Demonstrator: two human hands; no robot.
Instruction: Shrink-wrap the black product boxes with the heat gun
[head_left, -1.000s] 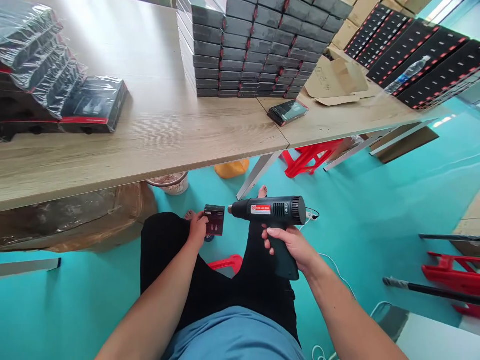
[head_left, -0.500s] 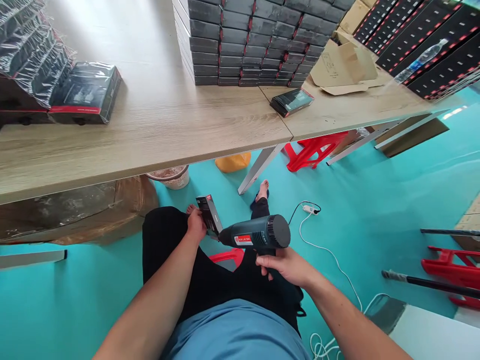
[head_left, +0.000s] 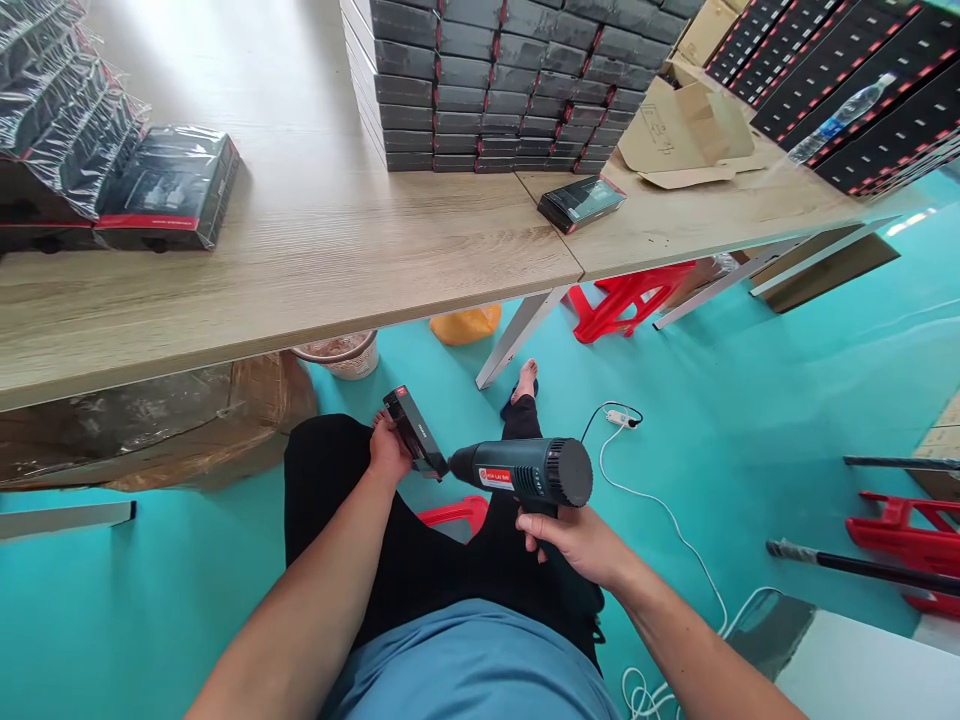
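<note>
Gripping a small box [head_left: 411, 432], left-hand fingers [head_left: 384, 445] clamp it against the heat gun [head_left: 525, 472] nozzle.

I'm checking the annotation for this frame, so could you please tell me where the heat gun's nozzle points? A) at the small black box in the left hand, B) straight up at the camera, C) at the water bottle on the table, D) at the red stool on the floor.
A: the heat gun, gripped by the right hand, aims its nozzle at the small black box held in the left hand.
</note>
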